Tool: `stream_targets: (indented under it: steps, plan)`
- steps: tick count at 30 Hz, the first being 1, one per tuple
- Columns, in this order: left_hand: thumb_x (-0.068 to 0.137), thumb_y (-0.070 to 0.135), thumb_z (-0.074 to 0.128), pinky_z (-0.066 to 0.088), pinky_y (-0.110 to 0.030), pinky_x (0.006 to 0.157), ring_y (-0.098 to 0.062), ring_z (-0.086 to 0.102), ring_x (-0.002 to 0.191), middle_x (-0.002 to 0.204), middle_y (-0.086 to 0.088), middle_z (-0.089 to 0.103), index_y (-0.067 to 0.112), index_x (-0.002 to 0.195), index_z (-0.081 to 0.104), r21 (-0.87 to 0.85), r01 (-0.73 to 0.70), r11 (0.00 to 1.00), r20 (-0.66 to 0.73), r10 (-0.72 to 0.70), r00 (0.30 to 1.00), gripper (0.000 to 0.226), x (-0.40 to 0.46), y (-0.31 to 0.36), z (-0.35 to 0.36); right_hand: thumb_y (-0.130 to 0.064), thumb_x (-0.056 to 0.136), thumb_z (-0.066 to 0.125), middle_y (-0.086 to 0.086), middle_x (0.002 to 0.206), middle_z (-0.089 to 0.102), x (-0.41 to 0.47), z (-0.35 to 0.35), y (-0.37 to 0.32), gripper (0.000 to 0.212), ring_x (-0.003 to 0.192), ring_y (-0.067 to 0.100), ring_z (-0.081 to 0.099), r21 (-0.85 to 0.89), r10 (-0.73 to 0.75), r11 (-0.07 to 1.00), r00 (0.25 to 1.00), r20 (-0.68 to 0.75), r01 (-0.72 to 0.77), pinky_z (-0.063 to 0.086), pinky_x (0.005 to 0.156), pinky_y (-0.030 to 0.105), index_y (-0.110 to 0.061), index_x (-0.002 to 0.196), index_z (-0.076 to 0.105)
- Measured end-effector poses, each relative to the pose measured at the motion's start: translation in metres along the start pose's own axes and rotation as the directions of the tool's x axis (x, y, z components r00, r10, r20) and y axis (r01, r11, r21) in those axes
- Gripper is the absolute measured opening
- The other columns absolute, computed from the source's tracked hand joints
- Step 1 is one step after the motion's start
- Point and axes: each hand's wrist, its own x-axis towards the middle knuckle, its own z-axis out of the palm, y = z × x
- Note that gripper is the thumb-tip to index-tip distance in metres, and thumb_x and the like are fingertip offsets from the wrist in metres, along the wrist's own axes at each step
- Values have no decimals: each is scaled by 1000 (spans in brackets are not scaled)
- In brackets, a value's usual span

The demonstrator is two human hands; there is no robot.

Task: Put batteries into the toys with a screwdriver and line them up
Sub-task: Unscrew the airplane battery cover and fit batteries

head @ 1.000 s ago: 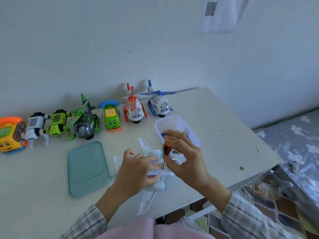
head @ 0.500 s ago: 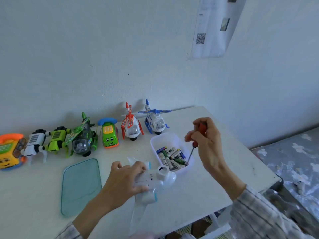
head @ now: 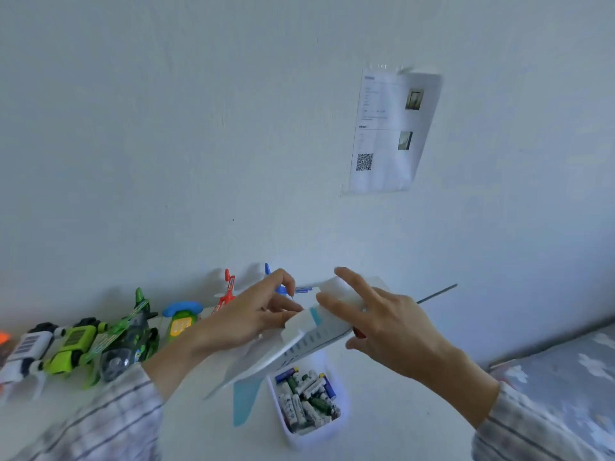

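**Toy plane held aloft over the battery tub**

Both hands are holding the white toy plane (head: 309, 341) in the air above the tub of batteries (head: 307, 399) — the left hand (head: 248, 319) is curling round its body, while the right hand (head: 387, 327) is touching it with forefingers extended and gripping the screwdriver (head: 436, 293) in its palm.

head cam | faces forward, tilted up at wall (head: 199, 128) | close above hands, table (head: 382, 410) low in frame
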Motion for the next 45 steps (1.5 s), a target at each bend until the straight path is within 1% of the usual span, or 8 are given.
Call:
stream_targets:
  steps: [8,12,15,18,25,31,41,45]
  plan:
    - [88,22,65,44,-29,67,-25,57,81,97,-19,66,22,112,51,63,76,995,142,-84,986,27,81,9,-7,-27,58,78,1,114,60,-8,17,64,60,52,16,55,-8,-25,1000,981,-190,24,40,34,22,-15,112,56]
    - [85,42,66,48,-30,84,-17,69,89,101,0,74,15,118,55,-197,1,980,-304,-62,951,44,84,3,-26,-38,54,79,-5,81,56,-20,54,90,48,42,18,46,164,271,955,953,-132,-249,37,38,21,-16,94,68]
    - [96,31,56,46,-24,82,-15,69,94,101,2,72,12,114,57,-108,-52,993,-695,-38,718,27,57,-44,-24,-39,57,79,-6,56,42,-30,91,97,31,44,16,37,396,625,697,777,72,-598,34,41,27,-18,59,57]
    - [86,53,51,51,-23,80,-6,66,96,96,9,72,16,104,62,6,76,997,-763,-45,645,43,13,-118,5,-38,59,80,-4,43,38,-36,129,104,45,44,14,31,551,811,286,505,296,-784,27,43,25,-7,46,50]
    - [85,57,17,22,-31,112,-18,34,140,151,-2,40,15,141,48,518,494,698,-507,-215,835,76,-44,-227,67,-32,69,78,6,64,60,-21,194,105,33,51,16,53,432,776,-11,265,572,-902,38,44,26,0,70,66]
    - [76,79,-14,0,-31,115,-9,7,147,159,10,12,27,151,27,639,484,598,-444,-227,867,100,-40,-240,65,-37,67,79,-5,65,59,8,221,102,32,62,15,63,393,744,26,280,606,-919,54,57,33,-15,65,56]
    - [81,61,0,-7,-29,114,-8,4,148,158,12,7,29,152,24,640,496,586,-446,-242,862,81,-40,-237,65,-52,69,71,5,86,65,25,224,109,49,67,17,63,207,710,243,319,628,-948,44,46,24,-8,90,63]
    - [83,59,4,-6,-29,114,-8,7,147,160,7,15,27,151,28,637,499,588,-456,-235,858,79,-38,-237,66,-11,87,56,4,96,54,31,187,71,16,77,21,54,409,662,183,420,620,-894,45,55,25,-5,101,52]
